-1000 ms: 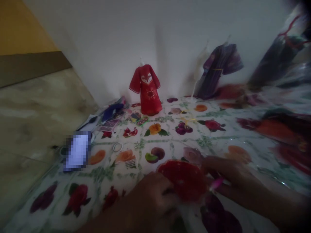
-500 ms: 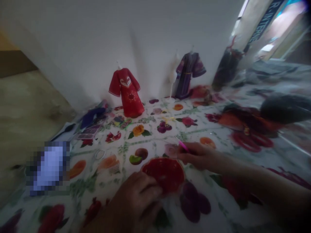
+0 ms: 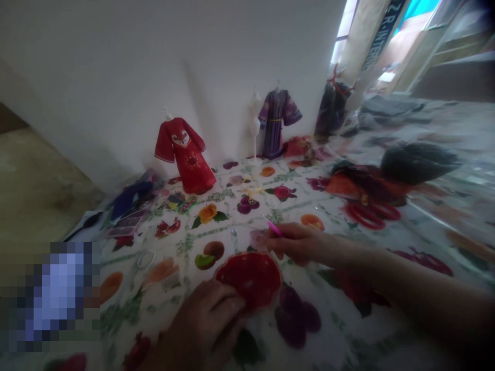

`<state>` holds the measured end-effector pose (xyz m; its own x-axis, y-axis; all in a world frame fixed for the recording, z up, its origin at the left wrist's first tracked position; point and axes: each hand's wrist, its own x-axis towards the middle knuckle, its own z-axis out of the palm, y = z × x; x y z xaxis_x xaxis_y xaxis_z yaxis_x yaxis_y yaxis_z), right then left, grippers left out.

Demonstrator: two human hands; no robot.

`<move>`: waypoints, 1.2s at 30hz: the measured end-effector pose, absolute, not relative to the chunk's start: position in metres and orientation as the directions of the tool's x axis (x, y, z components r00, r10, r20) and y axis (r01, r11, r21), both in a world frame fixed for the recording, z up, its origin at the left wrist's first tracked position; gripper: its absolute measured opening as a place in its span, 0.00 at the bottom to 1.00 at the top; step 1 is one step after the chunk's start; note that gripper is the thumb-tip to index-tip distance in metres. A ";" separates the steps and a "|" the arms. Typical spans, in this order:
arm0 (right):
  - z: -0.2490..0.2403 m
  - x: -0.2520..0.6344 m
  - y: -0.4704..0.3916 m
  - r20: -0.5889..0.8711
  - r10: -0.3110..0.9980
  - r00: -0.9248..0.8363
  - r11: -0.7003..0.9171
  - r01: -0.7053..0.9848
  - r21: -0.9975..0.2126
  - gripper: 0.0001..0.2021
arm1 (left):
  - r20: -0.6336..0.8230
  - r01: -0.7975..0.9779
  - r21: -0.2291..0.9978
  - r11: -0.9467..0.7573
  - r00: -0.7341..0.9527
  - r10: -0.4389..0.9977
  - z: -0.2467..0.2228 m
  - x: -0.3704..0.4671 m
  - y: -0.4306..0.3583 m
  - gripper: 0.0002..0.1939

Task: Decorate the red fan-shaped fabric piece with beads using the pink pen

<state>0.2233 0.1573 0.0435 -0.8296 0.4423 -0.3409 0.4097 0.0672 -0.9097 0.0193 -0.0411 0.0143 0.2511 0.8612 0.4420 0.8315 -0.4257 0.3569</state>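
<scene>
A round red piece (image 3: 257, 278) with a thin gold-coloured edge lies in front of me; its material is hard to tell in the dim light. My left hand (image 3: 211, 314) rests at its near left side, with bent fingers pressed together on the edge. Beyond its far right edge, my right hand (image 3: 296, 242) pinches a slim pink-handled tool (image 3: 274, 229). That tool's thin, pale metal tip points up and left, just above the tablecloth. A small shiny dot (image 3: 233, 233) shows left of the tip.
A fruit-patterned tablecloth (image 3: 181, 260) covers the table. A small red dress (image 3: 187, 154) and purple robe (image 3: 275, 123) stand by the wall, beside a bare white dress form (image 3: 254, 121). Red-handled scissors (image 3: 371, 214) lie right; a clear ring (image 3: 146, 259) and blue cloth (image 3: 133, 198) left.
The view has shifted slightly right, so the table and dresses sit further left. Both hands keep nearly the same place around the red piece, and the pink tool stays in my right hand.
</scene>
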 end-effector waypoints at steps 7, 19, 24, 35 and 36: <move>0.045 0.224 0.161 -0.276 0.496 -0.823 0.130 0.385 -0.914 0.21 | 0.402 0.829 0.382 -0.408 0.248 0.881 0.009 0.017 -0.043 0.13; 0.028 0.229 0.181 -0.131 0.592 -0.795 0.124 0.251 -0.960 0.23 | 0.381 0.805 0.446 -0.392 0.225 0.897 0.011 0.020 -0.043 0.11; 0.031 0.228 0.182 -0.060 0.615 -0.786 0.122 0.170 -0.978 0.19 | 0.309 0.805 0.474 -0.356 0.226 0.924 0.013 0.020 -0.046 0.10; 0.043 0.228 0.189 -0.147 0.774 -0.616 -0.073 0.144 -0.987 0.13 | 0.332 0.793 0.484 -0.370 0.224 0.916 0.013 0.021 -0.044 0.10; 0.045 0.228 0.189 -0.161 0.786 -0.597 -0.086 0.151 -0.985 0.13 | 0.331 0.794 0.483 -0.369 0.224 0.917 0.012 0.021 -0.045 0.10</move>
